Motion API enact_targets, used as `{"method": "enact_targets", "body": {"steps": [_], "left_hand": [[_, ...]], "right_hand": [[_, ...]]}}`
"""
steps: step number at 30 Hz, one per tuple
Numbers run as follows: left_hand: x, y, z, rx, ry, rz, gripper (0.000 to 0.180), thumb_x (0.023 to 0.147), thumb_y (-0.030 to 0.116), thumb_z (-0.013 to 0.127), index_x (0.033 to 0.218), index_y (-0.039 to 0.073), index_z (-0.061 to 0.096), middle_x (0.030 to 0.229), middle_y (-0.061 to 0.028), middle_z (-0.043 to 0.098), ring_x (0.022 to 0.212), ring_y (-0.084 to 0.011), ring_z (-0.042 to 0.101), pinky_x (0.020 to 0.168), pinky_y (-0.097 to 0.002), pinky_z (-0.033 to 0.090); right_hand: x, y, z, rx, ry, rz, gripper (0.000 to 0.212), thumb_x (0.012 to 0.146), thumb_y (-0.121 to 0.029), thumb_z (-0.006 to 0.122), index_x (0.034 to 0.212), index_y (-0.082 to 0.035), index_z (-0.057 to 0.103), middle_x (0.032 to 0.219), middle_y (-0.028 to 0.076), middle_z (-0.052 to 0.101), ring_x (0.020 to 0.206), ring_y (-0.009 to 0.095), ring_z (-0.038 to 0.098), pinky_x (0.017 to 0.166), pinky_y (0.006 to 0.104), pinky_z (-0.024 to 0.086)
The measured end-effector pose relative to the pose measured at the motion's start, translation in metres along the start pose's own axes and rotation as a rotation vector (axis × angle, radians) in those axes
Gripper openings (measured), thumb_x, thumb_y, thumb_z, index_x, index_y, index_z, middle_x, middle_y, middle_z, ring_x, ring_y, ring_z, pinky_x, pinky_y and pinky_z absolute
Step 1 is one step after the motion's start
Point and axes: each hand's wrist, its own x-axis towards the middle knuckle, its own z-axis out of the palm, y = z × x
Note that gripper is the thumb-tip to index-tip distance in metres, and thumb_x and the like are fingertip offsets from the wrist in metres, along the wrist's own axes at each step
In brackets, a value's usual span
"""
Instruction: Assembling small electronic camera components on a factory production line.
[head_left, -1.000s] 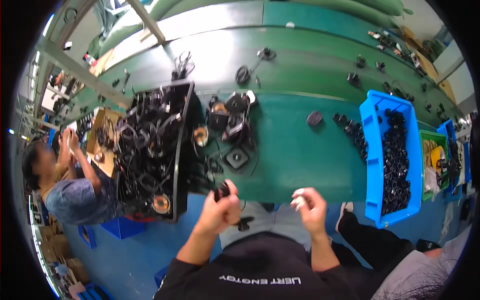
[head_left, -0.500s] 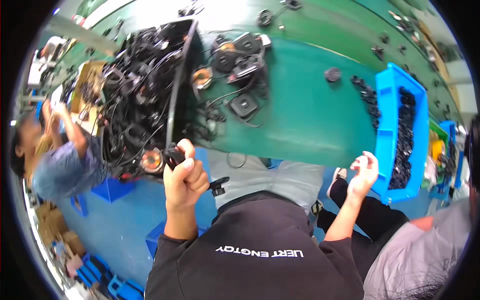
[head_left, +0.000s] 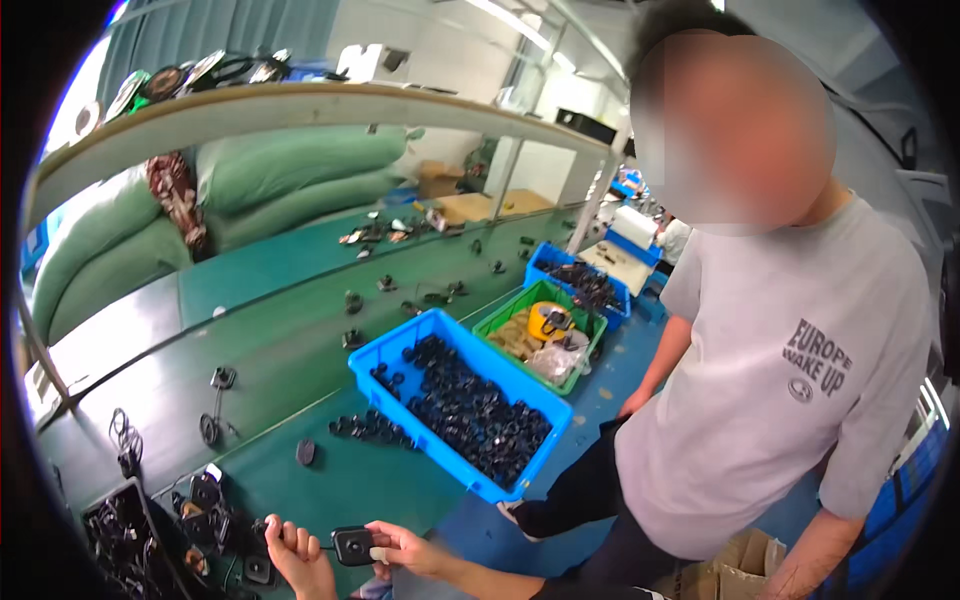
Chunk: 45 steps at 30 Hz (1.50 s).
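At the lower edge, my right hand [head_left: 405, 550] grips a black square device [head_left: 352, 546] with a round centre between thumb and fingers. Beside it on the left, my left hand [head_left: 300, 560] is closed in a fist. A short stretch of dark cable [head_left: 326, 547] runs from the device to that fist. Left of my hands, more black square devices [head_left: 205, 490] with cables are piled on the green table. A black bin [head_left: 150, 520] full of tangled black parts and cables stands at the lower left. A dark rounded piece [head_left: 306, 453] lies alone on the table.
A blue bin [head_left: 540, 465] of small black parts stands at the table's right edge, loose parts [head_left: 370, 428] beside it. Beyond are a green crate [head_left: 572, 380] and another blue bin [head_left: 545, 258]. A person in a grey shirt [head_left: 760, 400] stands close on the right. Scattered parts [head_left: 353, 302] lie on the green surface behind.
The view has swung up and to the right. My hands have come together, and the right, empty before, now holds the black square device. The left remains closed.
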Motion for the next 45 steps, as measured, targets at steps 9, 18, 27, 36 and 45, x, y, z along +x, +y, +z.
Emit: {"method": "enact_targets", "body": {"steps": [9,18,27,36,45], "left_hand": [[0.001,0.001,-0.008,0.083,0.013,-0.002,0.006,0.096,0.013,0.050,0.090,0.016,0.050,0.057,0.0083,0.024,0.044,-0.0023,0.017,0.037,-0.0209,0.013],[-0.026,0.024,-0.021,0.044,0.022,0.149,0.007,0.096,0.012,0.049,0.089,0.013,0.047,0.056,0.0072,0.024,0.043,-0.0024,0.016,0.037,-0.0201,0.013],[-0.040,0.008,0.002,0.041,0.027,0.167,0.009,0.096,0.012,0.048,0.087,0.012,0.046,0.056,0.0067,0.024,0.043,-0.0025,0.016,0.037,-0.0202,0.013],[0.005,-0.023,-0.001,0.190,0.138,0.005,0.014,0.096,0.013,0.050,0.082,0.012,0.046,0.057,0.0063,0.027,0.047,-0.0039,0.022,0.042,-0.0205,0.019],[0.089,-0.121,-0.010,0.357,0.232,0.067,0.013,0.089,0.014,0.057,0.081,0.013,0.047,0.058,0.0035,0.036,0.049,-0.0082,0.036,0.048,-0.0253,0.037]], "right_hand": [[0.008,-0.021,0.006,-0.109,0.100,-0.081,0.060,0.083,0.009,0.054,0.138,-0.009,0.039,0.106,0.008,0.060,0.071,0.009,0.051,0.063,0.0210,0.045],[0.009,0.014,0.023,-0.237,0.041,-0.147,0.043,0.080,0.013,0.057,0.121,-0.002,0.055,0.128,0.010,0.044,0.092,0.015,0.054,0.076,0.0247,0.052],[0.003,0.004,0.025,-0.308,0.035,-0.348,0.044,0.076,0.009,0.060,0.118,-0.003,0.057,0.130,0.009,0.042,0.096,0.018,0.053,0.080,0.0262,0.051],[0.000,-0.015,-0.003,-0.494,0.227,-0.260,0.044,0.073,0.003,0.061,0.116,-0.004,0.058,0.127,0.010,0.045,0.100,0.020,0.053,0.080,0.0278,0.050],[0.019,-0.048,-0.076,-1.250,0.475,-0.418,0.046,0.071,0.001,0.066,0.115,-0.005,0.058,0.121,0.013,0.053,0.102,0.030,0.054,0.091,0.0366,0.046]]}}
